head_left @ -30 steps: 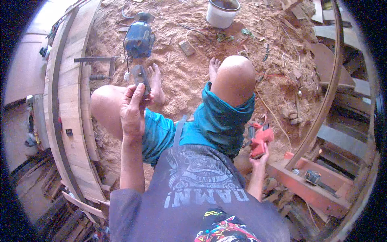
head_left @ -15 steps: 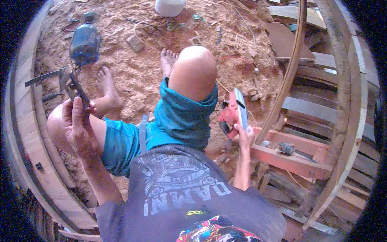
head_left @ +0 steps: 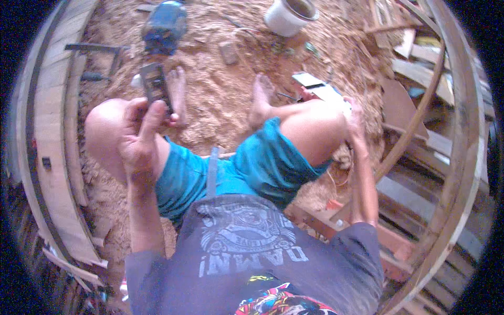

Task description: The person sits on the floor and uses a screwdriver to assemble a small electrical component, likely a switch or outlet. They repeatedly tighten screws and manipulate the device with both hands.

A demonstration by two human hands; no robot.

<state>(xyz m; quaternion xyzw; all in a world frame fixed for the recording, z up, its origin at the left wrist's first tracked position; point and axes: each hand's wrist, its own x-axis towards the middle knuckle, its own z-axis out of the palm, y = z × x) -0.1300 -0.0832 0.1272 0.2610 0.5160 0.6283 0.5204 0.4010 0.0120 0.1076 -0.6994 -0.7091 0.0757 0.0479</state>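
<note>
My left hand (head_left: pixel 140 137) is raised above my left knee. Its thumb and fingers pinch a dark, flat metal piece (head_left: pixel 156 84) with an opening through it, held upright; its exact kind I cannot make out. Past my right knee, my right hand (head_left: pixel 357 123) grips a red power planer (head_left: pixel 310 94). The planer's pale, flat sole faces up, and my knee and hand hide much of its body.
A blue motor-like machine (head_left: pixel 167 26) and a white bucket (head_left: pixel 286 21) stand on shavings-covered ground. A wooden bench (head_left: pixel 52 121) runs along the left, with a black bar (head_left: pixel 94 47) jutting out. A curved wooden frame (head_left: pixel 464 121), stacked boards and a reddish wooden box (head_left: pixel 388 239) lie right.
My right hand has carried the planer forward, beyond my right knee, turning its sole upward. My right knee has swung outward. My left hand still holds the metal piece; the view has shifted.
</note>
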